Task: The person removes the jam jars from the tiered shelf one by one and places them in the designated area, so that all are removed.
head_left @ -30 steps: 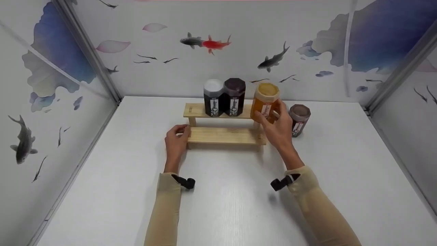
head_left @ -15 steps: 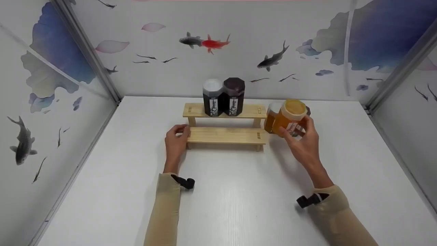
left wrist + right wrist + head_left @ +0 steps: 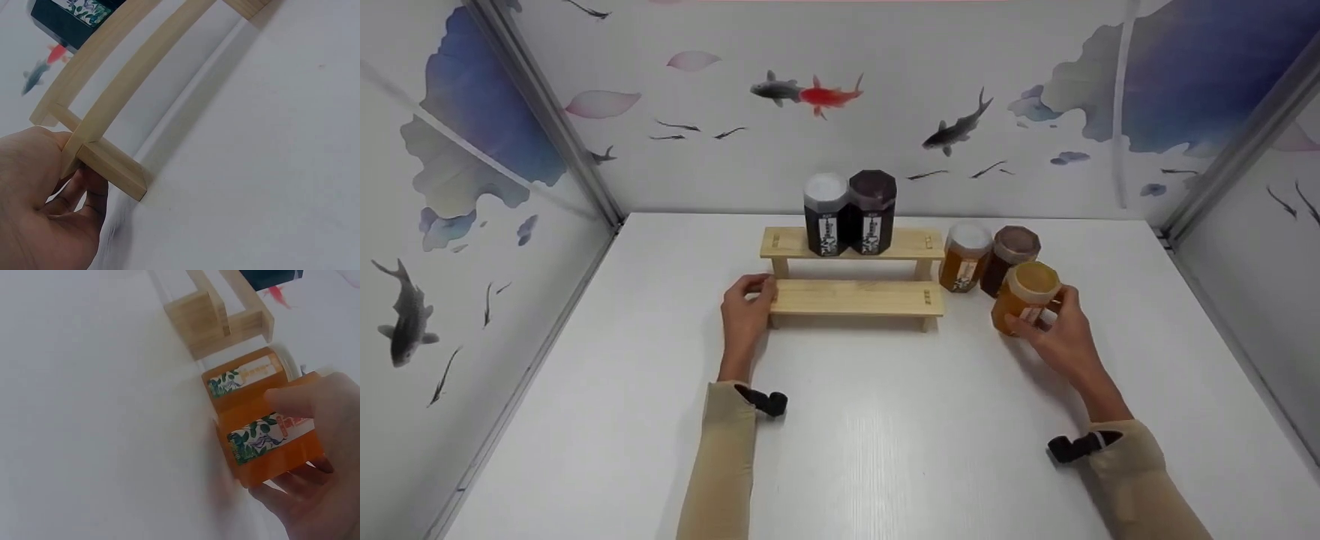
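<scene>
My right hand (image 3: 1061, 337) grips an eight-sided amber jar with a yellow lid (image 3: 1024, 300), thumb on one side and fingers round the other. In the right wrist view, the held jar (image 3: 275, 439) shows a leafy label and overlaps a second amber jar (image 3: 242, 377). My left hand (image 3: 746, 304) pinches the left end of a two-tier wooden rack (image 3: 855, 298) at its lower plank; the left wrist view shows the fingers curled beneath that plank (image 3: 129, 84). On the upper tier stand a dark jar with a white lid (image 3: 826, 217) and one with a dark lid (image 3: 872, 217), side by side.
Right of the rack, an amber jar with a white lid (image 3: 964, 259) and a dark jar with a brown lid (image 3: 1011, 251) stand on the white table (image 3: 855, 435), just behind the held jar. Walls painted with fish (image 3: 825, 94) close off the back and sides.
My right hand has carried the amber jar from the upper tier's right end rightward and toward me, down to the table's right side. The left hand stays at the rack.
</scene>
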The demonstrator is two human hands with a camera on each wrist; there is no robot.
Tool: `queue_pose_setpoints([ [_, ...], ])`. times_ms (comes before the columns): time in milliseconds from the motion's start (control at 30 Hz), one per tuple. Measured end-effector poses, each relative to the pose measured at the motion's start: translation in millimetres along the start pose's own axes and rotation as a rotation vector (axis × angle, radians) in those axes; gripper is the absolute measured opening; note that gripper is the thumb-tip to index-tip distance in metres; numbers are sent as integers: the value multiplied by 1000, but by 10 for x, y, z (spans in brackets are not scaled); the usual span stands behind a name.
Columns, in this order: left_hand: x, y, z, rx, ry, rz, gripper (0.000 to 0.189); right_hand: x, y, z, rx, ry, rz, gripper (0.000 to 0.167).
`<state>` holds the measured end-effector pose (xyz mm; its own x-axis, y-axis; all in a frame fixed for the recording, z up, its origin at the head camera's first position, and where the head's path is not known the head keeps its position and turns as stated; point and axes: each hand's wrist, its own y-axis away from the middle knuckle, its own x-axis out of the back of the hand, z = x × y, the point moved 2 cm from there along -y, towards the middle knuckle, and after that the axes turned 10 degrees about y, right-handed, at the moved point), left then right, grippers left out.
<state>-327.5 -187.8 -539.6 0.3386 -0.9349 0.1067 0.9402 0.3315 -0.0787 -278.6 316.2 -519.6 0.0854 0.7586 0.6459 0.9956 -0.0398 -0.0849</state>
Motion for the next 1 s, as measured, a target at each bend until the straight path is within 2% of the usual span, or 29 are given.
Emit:
queue_pose_setpoints([
  [133, 6, -3, 4, -2, -5, 0, 29, 98, -33, 109, -30, 13, -35, 101],
  [367, 20, -18, 5, -17, -12, 6, 28, 225, -109, 263, -56, 5, 49, 95],
  [533, 11, -14, -3, -20, -3, 9, 28, 221, -208, 297, -71, 28, 64, 90],
  [767, -23, 2, -4, 8, -8, -11, 30, 207, -365, 314, -121, 45, 56, 89],
  [1000, -11, -1, -11, 6, -9, -10, 30, 164, -512, 306, -124, 35, 33, 85],
])
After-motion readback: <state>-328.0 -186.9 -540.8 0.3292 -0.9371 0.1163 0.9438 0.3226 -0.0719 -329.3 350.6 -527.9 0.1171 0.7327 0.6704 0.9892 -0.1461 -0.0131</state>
